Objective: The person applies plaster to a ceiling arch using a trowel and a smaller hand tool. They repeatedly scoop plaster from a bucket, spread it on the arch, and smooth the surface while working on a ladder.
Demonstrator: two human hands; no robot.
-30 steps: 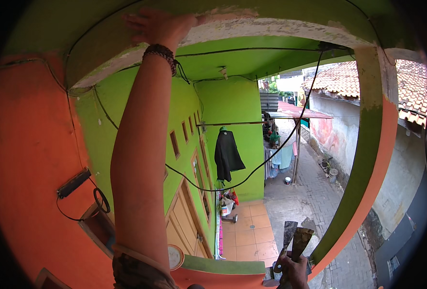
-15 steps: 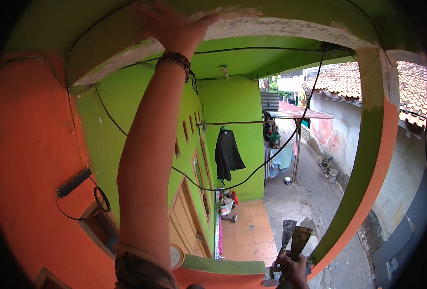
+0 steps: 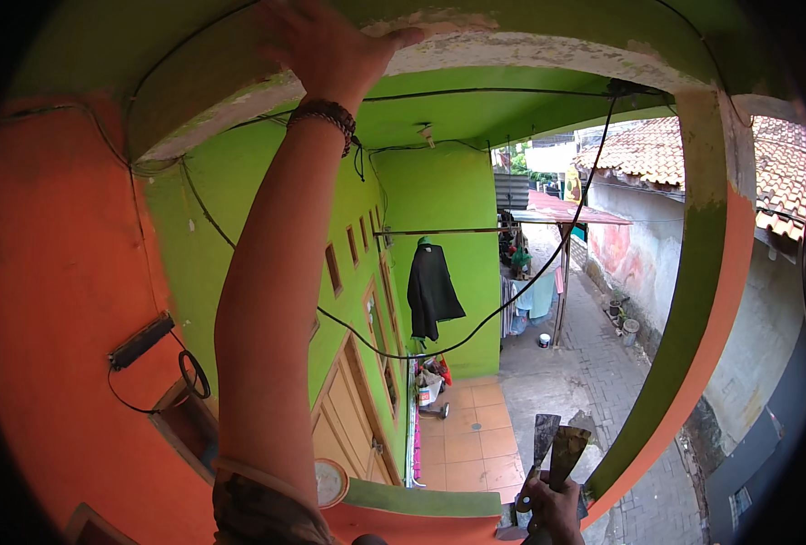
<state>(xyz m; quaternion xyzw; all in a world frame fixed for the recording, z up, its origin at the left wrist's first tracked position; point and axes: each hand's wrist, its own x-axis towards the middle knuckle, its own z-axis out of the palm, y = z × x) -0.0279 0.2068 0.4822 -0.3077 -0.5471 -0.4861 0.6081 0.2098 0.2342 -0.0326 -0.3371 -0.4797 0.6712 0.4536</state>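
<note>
Beam [image 3: 548,56], paint-flaked, overhead; left hand [image 3: 338,56] spread at its face (contact unclear), apparently feeling surface. Right hand [image 3: 557,510] grips two scrapers [image 3: 567,452], lower right, blades up. Next move probably calls for one blade raised flat to beam.

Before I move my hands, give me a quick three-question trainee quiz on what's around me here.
1. True or false: the right hand holds two flat-bladed scrapers.
2. Fill in: the left hand, fingers spread, is raised at an overhead ____ with peeling paint.
3. Which hangs just below the horizontal pole? A: a birdcage. B: a dark garment. C: a ladder.

Key: 1 true; 2 beam; 3 B.
</note>
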